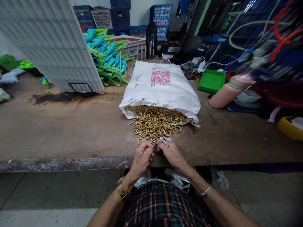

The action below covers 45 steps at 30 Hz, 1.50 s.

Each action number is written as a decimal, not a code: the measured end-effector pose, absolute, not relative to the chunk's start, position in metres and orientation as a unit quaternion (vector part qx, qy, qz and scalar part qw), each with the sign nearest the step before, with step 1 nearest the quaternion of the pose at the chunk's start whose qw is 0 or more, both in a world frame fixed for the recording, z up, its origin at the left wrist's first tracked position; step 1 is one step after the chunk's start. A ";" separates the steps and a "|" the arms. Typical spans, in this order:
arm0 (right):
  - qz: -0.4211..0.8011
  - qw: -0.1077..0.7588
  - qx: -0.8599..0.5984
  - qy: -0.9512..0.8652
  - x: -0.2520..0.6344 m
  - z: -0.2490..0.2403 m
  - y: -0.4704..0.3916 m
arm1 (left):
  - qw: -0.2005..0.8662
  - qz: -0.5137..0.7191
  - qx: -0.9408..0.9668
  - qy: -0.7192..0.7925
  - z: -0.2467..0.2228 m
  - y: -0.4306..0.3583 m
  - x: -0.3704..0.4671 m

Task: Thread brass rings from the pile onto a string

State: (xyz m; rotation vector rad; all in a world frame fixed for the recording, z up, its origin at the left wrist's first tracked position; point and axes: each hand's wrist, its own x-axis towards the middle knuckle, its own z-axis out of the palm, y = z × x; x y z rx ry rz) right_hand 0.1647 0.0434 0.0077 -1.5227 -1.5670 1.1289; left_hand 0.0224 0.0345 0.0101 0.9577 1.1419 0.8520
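Note:
At the table's front edge my left hand (143, 156) is closed, pinching a gold-coloured ring (153, 145) that is mostly hidden by the fingertips. My right hand (170, 152) is closed close beside it, its fingertips near the same ring. A slim tool with a dark pointed tip (165, 141) sticks up from the right hand's grip; its kind is too small to make out. Just beyond both hands lies a loose pile of gold-coloured rings (153, 123), spilling from the mouth of a white woven sack (144, 86) printed with a red code.
On the left stands a white ribbed panel (59, 47), with a heap of blue and green plastic pieces (109, 56) behind it. A green tray (211, 80), a pink bottle (227, 93) and a yellow container (290, 127) are at the right. A fan (151, 39) stands behind the sack.

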 end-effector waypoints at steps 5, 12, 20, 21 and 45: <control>0.286 0.210 -0.574 -0.738 0.166 0.004 0.034 | 0.645 0.375 0.436 0.504 0.011 0.034 0.022; 0.197 0.110 -0.596 -0.771 0.165 0.004 0.033 | 0.593 0.393 0.497 0.497 0.007 0.032 0.023; 0.231 0.025 -0.580 -0.781 0.166 0.014 0.037 | 0.540 0.419 0.556 0.472 0.000 0.029 0.022; 0.233 0.018 -0.581 -0.779 0.165 0.015 0.037 | 0.541 0.416 0.558 0.473 0.000 0.029 0.022; 0.712 0.301 -0.470 -0.426 0.152 0.014 0.039 | 0.734 0.447 0.337 0.384 0.012 0.027 0.018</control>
